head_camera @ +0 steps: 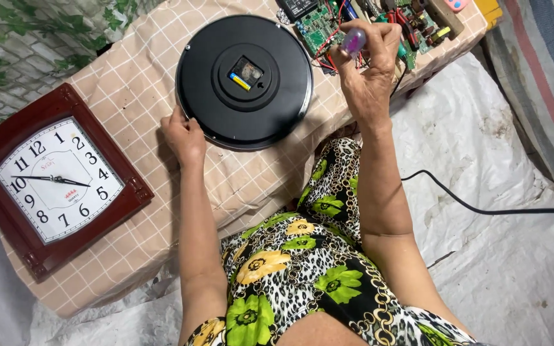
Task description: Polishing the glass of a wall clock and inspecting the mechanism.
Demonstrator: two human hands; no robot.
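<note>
A round black wall clock (245, 80) lies face down on a checked beige cloth (129, 96), its movement and a battery showing in the middle recess. My left hand (184, 136) holds the clock's lower-left rim. My right hand (367, 70) is raised to the right of the clock, pinching a small translucent purple object (354, 41) between thumb and fingers.
A square dark-red wall clock (52, 179) lies face up at the left. Green circuit boards with wires (328, 25) sit at the cloth's far edge. A black cable (482, 208) crosses the white sheet on the right. My patterned clothing fills the bottom centre.
</note>
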